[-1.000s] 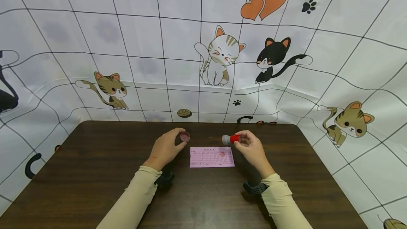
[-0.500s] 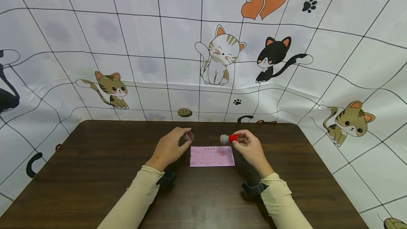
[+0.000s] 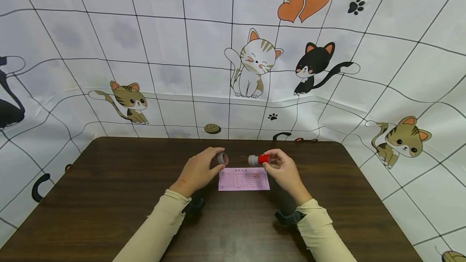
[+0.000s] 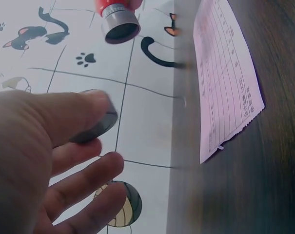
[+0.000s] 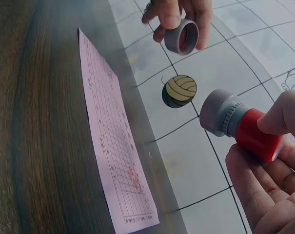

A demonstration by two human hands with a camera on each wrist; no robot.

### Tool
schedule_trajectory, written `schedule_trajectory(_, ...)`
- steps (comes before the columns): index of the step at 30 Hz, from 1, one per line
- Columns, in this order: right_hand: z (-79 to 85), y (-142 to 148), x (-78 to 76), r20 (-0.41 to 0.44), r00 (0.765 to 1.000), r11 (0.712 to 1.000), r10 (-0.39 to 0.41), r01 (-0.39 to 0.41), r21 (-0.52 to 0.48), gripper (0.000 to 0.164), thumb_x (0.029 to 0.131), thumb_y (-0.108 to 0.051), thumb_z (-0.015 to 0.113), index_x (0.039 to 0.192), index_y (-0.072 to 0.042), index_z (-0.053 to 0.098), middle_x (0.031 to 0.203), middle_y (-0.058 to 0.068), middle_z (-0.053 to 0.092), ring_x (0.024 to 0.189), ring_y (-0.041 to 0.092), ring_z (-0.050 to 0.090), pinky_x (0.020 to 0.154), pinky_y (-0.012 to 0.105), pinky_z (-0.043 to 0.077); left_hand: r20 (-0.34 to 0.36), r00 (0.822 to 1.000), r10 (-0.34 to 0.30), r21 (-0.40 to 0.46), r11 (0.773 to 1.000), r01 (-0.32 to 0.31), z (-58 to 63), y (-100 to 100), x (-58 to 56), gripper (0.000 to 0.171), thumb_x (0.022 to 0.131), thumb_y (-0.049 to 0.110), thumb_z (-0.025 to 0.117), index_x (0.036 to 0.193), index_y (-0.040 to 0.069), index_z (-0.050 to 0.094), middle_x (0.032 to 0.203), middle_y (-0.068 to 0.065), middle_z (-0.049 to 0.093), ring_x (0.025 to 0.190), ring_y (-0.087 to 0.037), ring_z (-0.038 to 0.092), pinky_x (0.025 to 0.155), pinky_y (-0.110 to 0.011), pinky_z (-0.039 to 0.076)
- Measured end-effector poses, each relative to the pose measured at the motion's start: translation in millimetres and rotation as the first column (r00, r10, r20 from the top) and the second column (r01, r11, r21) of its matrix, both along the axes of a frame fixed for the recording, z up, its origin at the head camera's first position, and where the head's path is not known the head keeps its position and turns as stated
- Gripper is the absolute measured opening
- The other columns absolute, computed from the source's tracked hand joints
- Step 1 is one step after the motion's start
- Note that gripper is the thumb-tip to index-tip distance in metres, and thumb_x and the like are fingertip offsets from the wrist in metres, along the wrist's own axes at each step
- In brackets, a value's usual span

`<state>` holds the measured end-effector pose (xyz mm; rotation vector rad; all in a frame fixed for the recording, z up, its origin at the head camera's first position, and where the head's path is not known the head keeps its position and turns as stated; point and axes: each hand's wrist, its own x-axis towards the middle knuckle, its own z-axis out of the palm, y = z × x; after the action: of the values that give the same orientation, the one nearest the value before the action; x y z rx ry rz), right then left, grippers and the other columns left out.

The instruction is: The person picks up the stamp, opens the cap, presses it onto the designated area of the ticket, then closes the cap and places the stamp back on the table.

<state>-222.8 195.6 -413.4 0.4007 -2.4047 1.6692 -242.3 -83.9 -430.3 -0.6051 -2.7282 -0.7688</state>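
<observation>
In the head view my left hand [image 3: 198,172] pinches a round grey cap [image 3: 223,158] above the table. The cap's open end faces right, and the right wrist view shows a reddish inside to the cap [image 5: 172,41]. My right hand [image 3: 287,174] grips a stamp [image 3: 263,159] by its red barrel, held on its side. The grey head of the stamp [image 5: 216,113] points toward the cap, with a gap between them. Just below both hands a pink printed slip [image 3: 243,183] lies flat, bearing red ink marks at its upper right.
Under the slip is a dark brown wooden table [image 3: 109,197]. A white cloth [image 3: 204,51] with grid lines and cartoon cats hangs behind the table's far edge and along its sides. Dark bands [image 3: 289,217] sit at both wrists.
My left hand has moved right with the cap, whose opening has turned from facing me toward the stamp. The right hand has shifted slightly left with the stamp, narrowing the gap.
</observation>
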Motion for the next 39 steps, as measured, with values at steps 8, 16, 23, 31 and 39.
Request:
schedule_trajectory(8, -15.4, -1.5, -9.5, -0.029, 0.999, 0.999, 0.045, -0.046, -0.014, 0.028, 0.090, 0.009, 0.072, 0.117, 0.008, 0.064, 0.110, 0.025, 0.069, 0.096, 0.028, 0.068, 0.085, 0.023, 0.058, 0.011, 1.000, -0.016, -0.002, 1.000, 0.016, 1.8, 3.2, 2.8, 0.042, 0.090, 0.028, 0.083, 0.127, 0.015, 0.071, 0.121, 0.001, 0.071, 0.102, -0.016, 0.069, 0.088, -0.040, 0.058)
schedule_trajectory(16, -29.2, -3.7, -16.1, -0.082, 0.993, 0.996, 0.082, -0.085, -0.030, 0.027, 0.090, 0.004, 0.075, 0.115, 0.001, 0.066, 0.108, 0.020, 0.071, 0.093, 0.019, 0.069, 0.084, 0.022, 0.058, -0.021, 0.999, -0.033, -0.003, 0.999, 0.033, 7.1, 7.3, 8.4, 0.044, 0.090, 0.029, 0.083, 0.131, 0.015, 0.069, 0.122, 0.002, 0.069, 0.098, -0.012, 0.068, 0.086, -0.035, 0.059)
schedule_trajectory(23, -22.5, -9.4, -11.0, -0.090, 0.989, 0.991, 0.119, -0.124, -0.047, 0.028, 0.089, 0.001, 0.078, 0.115, 0.000, 0.065, 0.106, 0.019, 0.071, 0.092, 0.018, 0.072, 0.083, 0.025, 0.059, -0.054, 0.996, -0.064, 0.016, 0.998, 0.065, 11.4, 11.5, 12.5, 0.045, 0.090, 0.030, 0.083, 0.131, 0.015, 0.069, 0.122, 0.001, 0.069, 0.093, -0.013, 0.068, 0.084, -0.035, 0.060)
schedule_trajectory(31, -19.4, -13.3, -7.0, -0.105, 0.981, 0.984, 0.164, -0.170, -0.045, 0.028, 0.090, -0.002, 0.079, 0.115, -0.002, 0.064, 0.106, 0.019, 0.071, 0.091, 0.023, 0.074, 0.082, 0.026, 0.060, -0.069, 0.995, -0.076, 0.025, 0.997, 0.078, 14.6, 16.3, 15.0, 0.046, 0.089, 0.031, 0.084, 0.129, 0.014, 0.069, 0.123, -0.001, 0.071, 0.094, -0.015, 0.069, 0.087, -0.038, 0.060)
schedule_trajectory(39, -16.5, -16.8, -2.0, -0.109, 0.977, 0.982, 0.184, -0.188, -0.031, 0.028, 0.091, -0.001, 0.078, 0.115, -0.003, 0.065, 0.106, 0.018, 0.070, 0.091, 0.025, 0.074, 0.083, 0.027, 0.059, -0.046, 0.996, -0.077, 0.063, 0.995, 0.080, 14.6, 19.2, 17.7, 0.041, 0.088, 0.029, 0.085, 0.124, 0.016, 0.069, 0.116, 0.002, 0.073, 0.098, -0.014, 0.073, 0.088, -0.038, 0.060)
